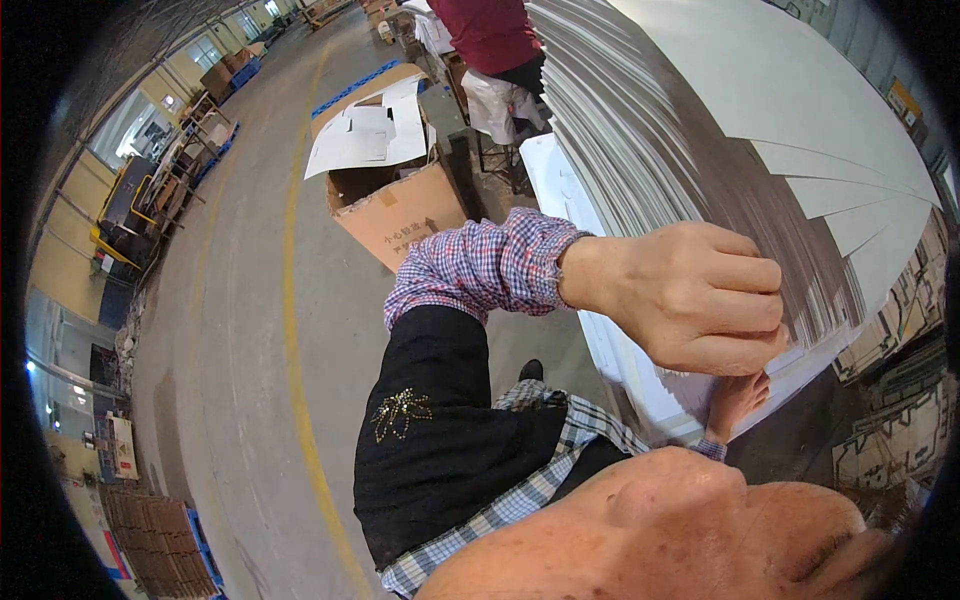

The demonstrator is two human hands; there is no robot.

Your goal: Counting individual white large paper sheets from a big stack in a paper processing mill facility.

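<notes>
My left hand [690,298], in a checked sleeve, is closed in a fist above the near side of a tall stack of white card sheets [640,130]. Whatever its fingers hold, if anything, is hidden. Lower down, my right hand [738,402] is at the stack's near corner, partly covered by the left. Its visible fingers look curled, and what is in them does not show. Dense sheet edges fan along the stack's side, and several top sheets [850,200] lie askew. White sheeting [610,350] lies under the stack.
An open brown carton [400,215] stands left of the stack, with white cut card [370,135] over its top. Beyond it is a person in a red top [490,35]. Patterned cut boards [890,430] lie at the right. A yellow line [290,300] runs along the floor.
</notes>
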